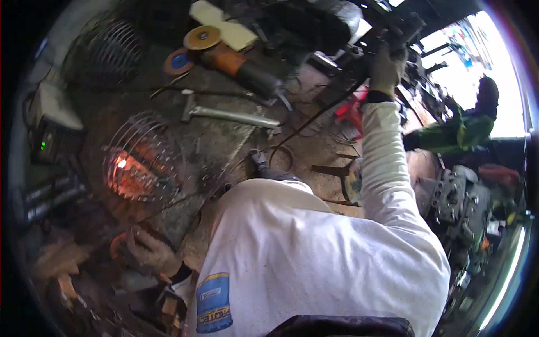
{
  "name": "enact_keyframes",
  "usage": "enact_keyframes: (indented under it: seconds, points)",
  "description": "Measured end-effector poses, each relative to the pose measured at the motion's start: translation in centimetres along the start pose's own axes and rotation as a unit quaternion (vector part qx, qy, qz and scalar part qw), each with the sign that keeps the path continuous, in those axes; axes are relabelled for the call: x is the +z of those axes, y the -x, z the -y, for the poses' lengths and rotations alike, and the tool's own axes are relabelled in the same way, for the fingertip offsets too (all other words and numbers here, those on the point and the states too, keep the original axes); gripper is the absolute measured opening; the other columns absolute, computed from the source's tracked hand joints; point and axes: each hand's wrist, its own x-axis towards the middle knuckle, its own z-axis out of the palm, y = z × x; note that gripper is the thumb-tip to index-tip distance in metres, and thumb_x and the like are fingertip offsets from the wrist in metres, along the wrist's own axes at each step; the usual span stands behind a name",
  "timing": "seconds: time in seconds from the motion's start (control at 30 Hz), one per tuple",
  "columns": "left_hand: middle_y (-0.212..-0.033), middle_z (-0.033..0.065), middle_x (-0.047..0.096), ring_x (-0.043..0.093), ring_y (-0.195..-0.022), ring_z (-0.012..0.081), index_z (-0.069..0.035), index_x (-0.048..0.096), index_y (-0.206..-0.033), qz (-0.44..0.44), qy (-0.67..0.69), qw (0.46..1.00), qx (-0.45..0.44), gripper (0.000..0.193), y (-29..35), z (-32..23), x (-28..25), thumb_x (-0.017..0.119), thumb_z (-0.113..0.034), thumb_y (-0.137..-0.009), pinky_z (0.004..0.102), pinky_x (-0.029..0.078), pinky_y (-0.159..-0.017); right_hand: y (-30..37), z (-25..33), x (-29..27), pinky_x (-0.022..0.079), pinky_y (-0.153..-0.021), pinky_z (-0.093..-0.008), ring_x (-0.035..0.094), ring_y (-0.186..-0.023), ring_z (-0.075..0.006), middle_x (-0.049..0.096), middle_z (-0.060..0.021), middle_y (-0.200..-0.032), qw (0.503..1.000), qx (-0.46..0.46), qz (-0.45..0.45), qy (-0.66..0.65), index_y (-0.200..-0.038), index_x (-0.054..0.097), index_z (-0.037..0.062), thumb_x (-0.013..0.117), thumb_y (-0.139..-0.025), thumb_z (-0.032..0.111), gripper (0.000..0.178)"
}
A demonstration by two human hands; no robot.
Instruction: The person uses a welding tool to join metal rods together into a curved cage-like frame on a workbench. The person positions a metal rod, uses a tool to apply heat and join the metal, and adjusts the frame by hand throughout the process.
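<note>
My left hand, in a pale work glove, is at the lower left with its fingers curled. A small orange-red piece shows at its fingertips; what the fingers hold is blurred. Just beyond it sits a rounded cage of metal wire rings with a bright orange glow inside. My right arm stretches far up and to the right. There my gloved right hand is closed at a dark metal assembly, and the exact part in its grip is hidden.
An orange and black angle grinder lies at the top beside a loose disc. Nearer lies a metal hammer. A box with green lights stands at left. A person in green is at right, near metal engine-like parts.
</note>
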Motion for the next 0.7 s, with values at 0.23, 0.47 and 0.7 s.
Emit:
enact_keyframes:
  seconds: [0.23, 0.47, 0.7]
  points:
    - [-0.115, 0.016, 0.069, 0.069, -0.102, 0.0247, 0.004, 0.061, -0.124, -0.004, 0.245, 0.947, -0.209, 0.026, 1.5, 0.3, 1.3, 0.063, -0.012, -0.103, 0.0332, 0.055, -0.09, 2.7, 1.8, 2.7, 0.053, -0.091, -0.0472, 0.07, -0.101, -0.0379, 0.075, -0.0202, -0.107, 0.99, 0.083, 0.013, 0.112, -0.108, 0.074, 0.0004, 0.069, -0.086, 0.037, 0.043]
    - [-0.125, 0.0155, 0.066, 0.063, -0.117, 0.0226, 0.004, 0.061, -0.125, -0.086, 0.604, 0.759, -0.228, 0.025, 5.2, 2.8, 3.7, 0.06, -0.003, -0.102, 0.0341, 0.055, -0.103, 2.8, -2.8, 3.3, 0.054, -0.095, -0.0492, 0.069, -0.111, -0.0408, 0.071, -0.0236, -0.119, 0.979, 0.05, 0.088, 0.176, -0.126, 0.065, -0.001, 0.072, -0.088, 0.05, 0.064]
    - [-0.119, 0.0158, 0.067, 0.069, -0.107, 0.024, 0.002, 0.062, -0.123, -0.034, 0.399, 0.898, -0.185, 0.024, 4.9, 3.4, 3.7, 0.064, -0.002, -0.1, 0.0357, 0.057, -0.096, 3.4, -3.3, 4.5, 0.051, -0.099, -0.0549, 0.065, -0.115, -0.0453, 0.071, -0.0246, -0.121, 0.938, 0.061, 0.123, 0.319, -0.126, 0.066, 0.001, 0.067, -0.089, 0.053, 0.064]
